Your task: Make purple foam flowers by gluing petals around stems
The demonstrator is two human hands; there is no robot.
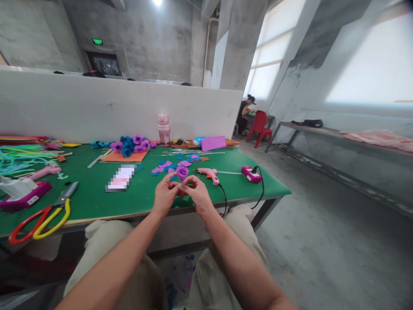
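Observation:
A small purple paper flower [182,172] is held upright between my two hands, above the front part of the green table [148,196]. My left hand [166,191] pinches it low on its left side. From the right, the fingers of my right hand [195,191] close on its base, and the fingertips of both hands meet there. Loose purple and blue petals [166,165] are scattered just behind the flower. To the right of my hands lies a pink glue gun [209,174] with a clear glue stick out of its back.
Red-and-yellow-handled scissors [58,209] overhang the front edge at left. Finished blue and purple flowers [129,145] lie on orange sheets. A pink bottle [164,131] stands by the white partition [122,103]. A purple power strip [251,175] sits right; a person [247,113] sits farther off.

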